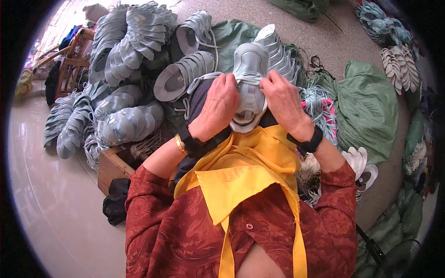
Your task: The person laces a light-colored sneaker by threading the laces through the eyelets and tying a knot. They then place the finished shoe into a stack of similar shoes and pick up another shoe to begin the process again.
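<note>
We held one grey shoe top (249,83) up in front of us with both hands. Our left hand (217,105) gripped its left side, fingers (228,82) curled tight on the edge. Our right hand (283,99) gripped the right side, fingers (269,82) pinched shut on it too. A white lace (204,78) hung just left of our left fingers. Stacks of grey shoe tops (134,46) lay past our fingers, further away. A green bag (371,106) sat to the right of our right fingers. A yellow apron (241,180) lay below our hands.
</note>
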